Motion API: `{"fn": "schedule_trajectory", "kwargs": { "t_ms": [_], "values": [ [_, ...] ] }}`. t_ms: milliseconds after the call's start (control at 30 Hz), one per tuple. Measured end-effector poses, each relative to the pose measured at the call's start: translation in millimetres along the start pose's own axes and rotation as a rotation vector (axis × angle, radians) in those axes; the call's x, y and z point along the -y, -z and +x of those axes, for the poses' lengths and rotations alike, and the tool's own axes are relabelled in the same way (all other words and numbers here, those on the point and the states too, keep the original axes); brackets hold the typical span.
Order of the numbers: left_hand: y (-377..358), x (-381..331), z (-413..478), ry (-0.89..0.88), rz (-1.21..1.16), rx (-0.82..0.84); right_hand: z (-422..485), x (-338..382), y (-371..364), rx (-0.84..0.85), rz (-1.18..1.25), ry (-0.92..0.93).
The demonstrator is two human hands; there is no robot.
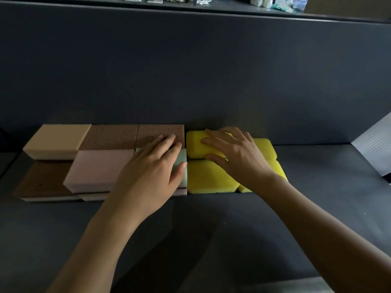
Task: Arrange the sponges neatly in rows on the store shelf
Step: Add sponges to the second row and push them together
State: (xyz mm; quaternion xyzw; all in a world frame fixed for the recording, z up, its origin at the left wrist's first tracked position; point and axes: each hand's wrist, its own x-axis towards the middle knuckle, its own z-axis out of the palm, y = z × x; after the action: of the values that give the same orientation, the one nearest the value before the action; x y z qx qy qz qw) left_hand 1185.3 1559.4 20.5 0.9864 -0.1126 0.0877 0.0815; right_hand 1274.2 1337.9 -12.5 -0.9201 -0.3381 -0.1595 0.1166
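**Forearms in, both palms down on the sponge rows**

Two bare forearms (101,240) come in from 6 o'clock over the dark shelf (211,229). The left hand (148,172) lies flat on a pale green sponge (183,179), fingers straight and together. Its thumb runs along the sponge's right edge, its fingertips reach a speckled brown sponge (160,131) behind, and it grips nothing. At 3 o'clock of it, the right hand (237,157) rests on the yellow sponges (207,178), a block of four set two by two. Its fingers are spread and loose, the thumb sits at the seam between front and back pair, and it clasps nothing. At 9 o'clock of the left hand sit a pink sponge (99,168), a dark brown sponge (42,180) and, further back, a cream sponge (57,140). The back row lies close against the back wall (190,70) at 12 o'clock. A white ribbed panel (372,149) stands at 3 o'clock.
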Motion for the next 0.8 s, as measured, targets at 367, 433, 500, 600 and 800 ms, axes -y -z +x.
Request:
{"fn": "schedule_trajectory", "kwargs": {
  "t_ms": [367,433,500,600,800],
  "values": [
    [0.0,-0.9,-0.5,-0.007,0.003,-0.002,3.8,0.0,-6.1,-0.029,0.072,0.065],
    [0.1,-1.0,-0.5,-0.006,0.002,-0.006,3.4,-0.8,-6.3,-0.040,0.090,0.080],
    [0.2,-1.8,-0.7,-0.003,-0.002,-0.010,3.2,-0.9,-6.8,-0.042,0.112,0.088],
    [0.3,-2.7,-1.0,-0.002,-0.008,-0.015,5.2,-2.0,-6.3,-0.018,0.127,0.071],
    [7.6,-3.9,-0.9,-0.004,-0.051,-0.021,-1.6,7.8,8.6,-0.014,0.121,0.049]
  ]
}}
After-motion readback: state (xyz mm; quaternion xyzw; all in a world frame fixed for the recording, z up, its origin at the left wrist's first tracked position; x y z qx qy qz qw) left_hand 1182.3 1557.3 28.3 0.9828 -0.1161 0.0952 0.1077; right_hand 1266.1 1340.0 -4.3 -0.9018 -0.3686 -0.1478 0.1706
